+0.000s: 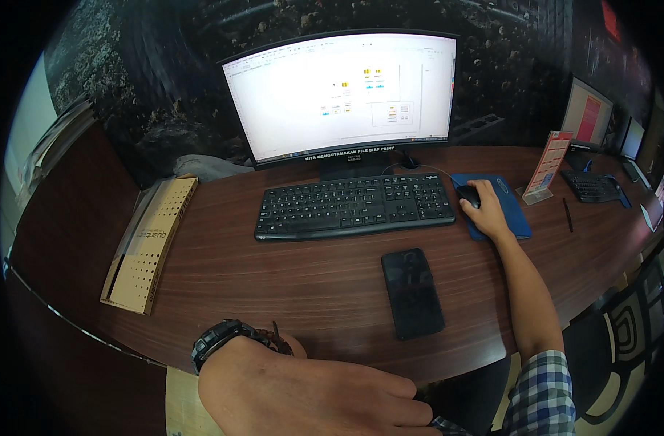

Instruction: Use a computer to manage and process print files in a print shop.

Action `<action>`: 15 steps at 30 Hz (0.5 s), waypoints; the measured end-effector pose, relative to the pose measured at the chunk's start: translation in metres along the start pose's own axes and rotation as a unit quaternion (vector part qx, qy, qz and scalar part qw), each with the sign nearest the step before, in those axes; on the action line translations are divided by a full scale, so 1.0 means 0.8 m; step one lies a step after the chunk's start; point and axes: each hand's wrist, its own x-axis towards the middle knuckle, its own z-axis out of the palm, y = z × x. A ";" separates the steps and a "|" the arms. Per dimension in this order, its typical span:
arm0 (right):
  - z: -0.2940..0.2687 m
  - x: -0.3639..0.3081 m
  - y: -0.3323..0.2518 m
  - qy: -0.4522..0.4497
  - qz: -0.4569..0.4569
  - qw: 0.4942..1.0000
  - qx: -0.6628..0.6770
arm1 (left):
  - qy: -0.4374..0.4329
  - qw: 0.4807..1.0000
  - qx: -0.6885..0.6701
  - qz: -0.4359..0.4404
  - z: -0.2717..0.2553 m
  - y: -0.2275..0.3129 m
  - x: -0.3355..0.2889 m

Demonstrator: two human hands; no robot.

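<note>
Papers (pixel 59 138) stood stacked at the far left, along the top of a dark wooden partition (pixel 56 218). Beside it, on the brown wood-grained surface (pixel 216 269), a long tan carton (pixel 150 243) dotted with dark holes lay at a slant. A black watch (pixel 223 338) and a brown bracelet (pixel 272 338) circled my left wrist. My left hand (pixel 314 392) came next, very near the view, its back toward me and its fingers bent to the right; the palm was hidden, so I could not tell whether it held anything.

Beyond it, a black keyboard (pixel 354 207) sat in front of a wide curved monitor (pixel 339 94), which showed a white page with small yellow and blue shapes. A black phone (pixel 412 294) lay flat on the near side, between my two hands. To its right, a black mouse (pixel 468 195) rested on a blue mouse pad (pixel 510 211), just past the keyboard's right end. My right hand (pixel 488 211) was curled over the mouse, my forearm running back to a checked sleeve (pixel 543 396).

Farther right stood a red-and-white card stand (pixel 548 167), then a dark pen (pixel 568 215) and a second keyboard (pixel 597 187).
</note>
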 end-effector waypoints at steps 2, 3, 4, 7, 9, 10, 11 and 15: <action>0.000 0.000 0.000 0.000 -0.002 1.000 0.000 | -0.025 1.000 0.006 0.000 -0.004 0.001 0.001; 0.000 0.000 0.001 0.001 -0.005 1.000 0.000 | -0.050 0.999 0.012 0.000 -0.005 0.002 0.002; 0.000 0.000 0.002 0.001 -0.004 1.000 0.000 | -0.050 0.999 0.011 0.000 -0.005 0.003 0.002; 0.000 0.001 0.002 0.000 0.007 1.000 -0.010 | -0.009 0.999 -0.028 -0.031 -0.004 0.005 0.002; -0.001 0.001 -0.002 0.002 0.016 1.000 -0.014 | -0.040 0.999 0.005 -0.003 -0.002 0.002 -0.001; -0.001 0.001 -0.003 0.001 0.016 1.000 -0.014 | -0.039 0.999 0.004 -0.003 0.000 0.001 -0.002; -0.002 0.000 -0.004 0.000 0.020 1.000 -0.017 | -0.015 1.000 -0.005 -0.003 0.002 0.000 -0.002; -0.003 0.001 -0.004 -0.002 0.027 0.999 -0.018 | 0.020 1.000 -0.010 -0.011 0.006 0.002 -0.002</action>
